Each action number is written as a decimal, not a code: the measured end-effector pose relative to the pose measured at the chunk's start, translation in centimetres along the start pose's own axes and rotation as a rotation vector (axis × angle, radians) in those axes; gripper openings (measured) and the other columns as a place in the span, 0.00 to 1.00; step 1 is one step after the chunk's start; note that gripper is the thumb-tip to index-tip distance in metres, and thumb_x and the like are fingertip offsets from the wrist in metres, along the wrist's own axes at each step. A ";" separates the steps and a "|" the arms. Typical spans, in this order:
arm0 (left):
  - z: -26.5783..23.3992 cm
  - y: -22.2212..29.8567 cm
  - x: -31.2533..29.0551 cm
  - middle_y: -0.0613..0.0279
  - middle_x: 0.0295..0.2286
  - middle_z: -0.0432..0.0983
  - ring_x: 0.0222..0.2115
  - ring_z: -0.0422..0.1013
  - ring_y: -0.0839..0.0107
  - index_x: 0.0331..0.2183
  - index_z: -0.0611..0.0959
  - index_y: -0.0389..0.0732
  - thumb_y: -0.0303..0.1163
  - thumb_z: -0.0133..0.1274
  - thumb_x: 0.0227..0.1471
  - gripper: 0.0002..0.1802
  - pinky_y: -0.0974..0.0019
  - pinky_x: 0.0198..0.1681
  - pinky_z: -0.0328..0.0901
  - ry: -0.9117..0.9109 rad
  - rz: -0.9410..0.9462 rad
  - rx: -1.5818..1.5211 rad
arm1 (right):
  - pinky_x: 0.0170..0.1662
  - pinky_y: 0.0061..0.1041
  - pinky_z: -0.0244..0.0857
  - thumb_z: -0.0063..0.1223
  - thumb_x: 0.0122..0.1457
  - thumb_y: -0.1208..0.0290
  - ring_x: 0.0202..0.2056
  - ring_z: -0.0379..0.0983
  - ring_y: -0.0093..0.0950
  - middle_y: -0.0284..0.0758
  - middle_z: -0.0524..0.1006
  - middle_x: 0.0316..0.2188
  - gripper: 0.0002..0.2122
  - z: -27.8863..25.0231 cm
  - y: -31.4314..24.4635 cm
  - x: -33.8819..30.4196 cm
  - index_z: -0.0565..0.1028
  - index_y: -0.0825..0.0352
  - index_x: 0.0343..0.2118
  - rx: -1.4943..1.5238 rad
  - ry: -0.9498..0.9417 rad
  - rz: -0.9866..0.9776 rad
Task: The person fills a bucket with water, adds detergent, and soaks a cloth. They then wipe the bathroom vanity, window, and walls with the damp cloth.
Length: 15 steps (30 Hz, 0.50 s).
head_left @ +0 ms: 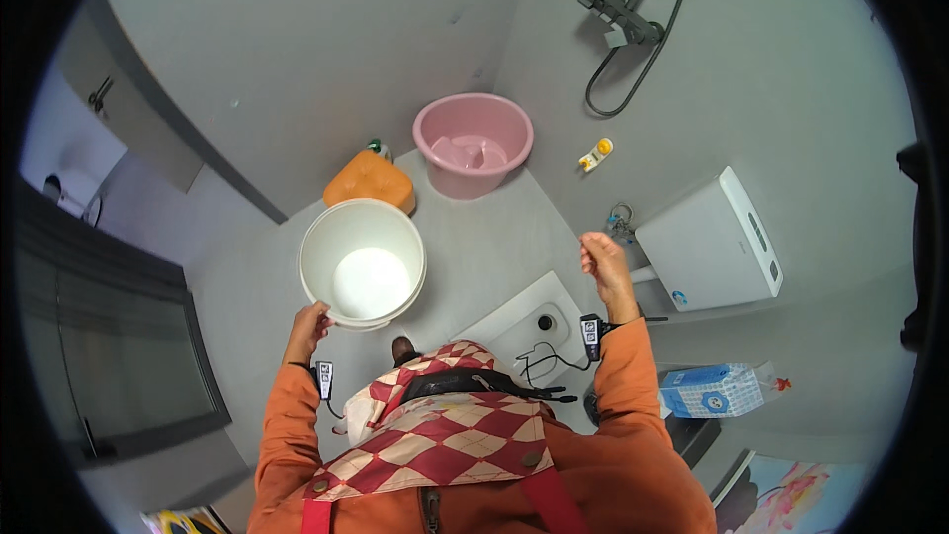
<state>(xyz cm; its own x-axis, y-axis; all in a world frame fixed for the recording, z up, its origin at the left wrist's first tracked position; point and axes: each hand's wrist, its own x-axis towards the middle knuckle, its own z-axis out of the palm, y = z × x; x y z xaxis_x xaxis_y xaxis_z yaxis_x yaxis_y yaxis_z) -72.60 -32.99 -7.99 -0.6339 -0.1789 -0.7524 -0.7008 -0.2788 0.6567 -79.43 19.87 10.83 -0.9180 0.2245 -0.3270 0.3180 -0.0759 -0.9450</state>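
Note:
My left hand pinches the near-left rim of a round white bucket. The bucket is tilted so that its bare white inside faces me. My right hand hangs in the air to the right, its fingers loosely curled with nothing visible in them. Just beyond that hand are a metal valve and hose on the wall and a white toilet cistern. Under my right forearm lies a white squat toilet set in the floor.
A pink basin with a pink scoop inside stands in the far corner, beside an orange stool and a green-capped bottle. A shower mixer hangs on the right wall. A blue-and-white tissue pack sits at the lower right.

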 end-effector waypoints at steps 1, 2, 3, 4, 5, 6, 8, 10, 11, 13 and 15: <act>1.3 2.9 1.3 0.70 0.20 0.68 0.19 0.69 0.77 0.27 0.73 0.42 0.37 0.54 0.38 0.12 0.75 0.17 0.57 -0.050 0.027 0.013 | 0.20 0.11 0.58 0.51 0.55 0.70 0.19 0.65 0.13 0.26 0.71 0.21 0.05 0.1 -1.3 1.0 0.74 0.65 0.31 0.002 0.022 -0.028; 2.7 5.5 2.4 0.70 0.20 0.68 0.19 0.69 0.77 0.27 0.73 0.42 0.37 0.55 0.38 0.12 0.76 0.17 0.57 -0.091 0.049 0.029 | 0.20 0.11 0.58 0.51 0.55 0.69 0.19 0.65 0.13 0.26 0.71 0.21 0.05 0.0 -2.5 1.8 0.74 0.65 0.31 -0.014 0.033 -0.071; 3.7 8.4 3.2 0.70 0.20 0.69 0.19 0.69 0.78 0.27 0.73 0.42 0.37 0.55 0.39 0.12 0.76 0.17 0.57 -0.110 0.076 0.042 | 0.20 0.11 0.58 0.51 0.56 0.69 0.19 0.64 0.13 0.26 0.71 0.21 0.05 0.5 -4.3 2.7 0.74 0.65 0.31 -0.034 0.043 -0.103; 5.2 11.0 4.4 0.70 0.20 0.69 0.19 0.69 0.78 0.27 0.74 0.42 0.37 0.55 0.39 0.11 0.77 0.17 0.56 -0.127 0.098 0.069 | 0.20 0.11 0.58 0.51 0.56 0.69 0.19 0.64 0.13 0.26 0.71 0.21 0.05 0.4 -5.6 3.5 0.74 0.65 0.31 -0.037 0.047 -0.141; 6.8 13.2 5.3 0.71 0.20 0.70 0.19 0.69 0.79 0.27 0.74 0.42 0.36 0.55 0.40 0.11 0.78 0.17 0.56 -0.140 0.124 0.093 | 0.20 0.11 0.57 0.52 0.56 0.68 0.19 0.64 0.13 0.26 0.71 0.21 0.06 0.4 -6.8 4.3 0.74 0.65 0.31 -0.064 0.073 -0.153; 8.5 15.4 6.2 0.71 0.21 0.70 0.19 0.69 0.79 0.27 0.74 0.42 0.36 0.55 0.40 0.11 0.78 0.16 0.56 -0.171 0.131 0.111 | 0.20 0.11 0.57 0.52 0.55 0.67 0.19 0.64 0.13 0.26 0.71 0.20 0.07 0.4 -8.1 5.2 0.74 0.65 0.31 -0.092 0.102 -0.163; 12.3 19.4 8.1 0.70 0.21 0.71 0.18 0.70 0.80 0.27 0.75 0.42 0.35 0.54 0.41 0.10 0.80 0.16 0.56 -0.223 0.151 0.146 | 0.20 0.12 0.57 0.53 0.55 0.67 0.19 0.64 0.13 0.25 0.71 0.20 0.07 0.2 -10.4 7.3 0.74 0.65 0.31 -0.139 0.169 -0.171; 15.6 23.7 10.3 0.67 0.22 0.75 0.19 0.72 0.79 0.28 0.76 0.41 0.36 0.54 0.41 0.10 0.81 0.15 0.56 -0.306 0.175 0.177 | 0.21 0.13 0.56 0.53 0.55 0.66 0.19 0.63 0.13 0.25 0.70 0.20 0.08 0.4 -12.7 10.8 0.74 0.66 0.32 -0.189 0.191 -0.207; 17.8 25.2 11.4 0.66 0.22 0.75 0.20 0.73 0.78 0.28 0.76 0.40 0.36 0.54 0.41 0.11 0.81 0.15 0.56 -0.333 0.178 0.187 | 0.21 0.13 0.56 0.53 0.55 0.67 0.19 0.63 0.13 0.25 0.70 0.20 0.08 -0.1 -13.4 12.7 0.74 0.66 0.32 -0.199 0.204 -0.229; 22.6 27.1 13.6 0.65 0.23 0.76 0.20 0.74 0.78 0.29 0.76 0.39 0.36 0.54 0.41 0.12 0.81 0.15 0.56 -0.366 0.177 0.156 | 0.21 0.13 0.56 0.53 0.55 0.67 0.19 0.63 0.13 0.24 0.70 0.20 0.08 -1.2 -15.0 17.4 0.73 0.66 0.32 -0.205 0.212 -0.274; 26.7 28.8 15.0 0.63 0.24 0.76 0.21 0.74 0.78 0.30 0.76 0.38 0.36 0.54 0.42 0.13 0.81 0.15 0.56 -0.371 0.172 0.111 | 0.21 0.13 0.56 0.52 0.55 0.68 0.19 0.63 0.13 0.24 0.69 0.20 0.08 -1.9 -15.8 22.8 0.73 0.67 0.33 -0.147 0.194 -0.318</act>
<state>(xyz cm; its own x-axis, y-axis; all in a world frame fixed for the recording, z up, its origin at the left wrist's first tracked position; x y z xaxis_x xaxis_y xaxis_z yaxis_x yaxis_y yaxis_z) -111.02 -18.53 0.94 -0.8053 0.1434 -0.5752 -0.5926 -0.1679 0.7878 -104.96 28.05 18.31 -0.9190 0.3944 0.0010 0.0691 0.1635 -0.9841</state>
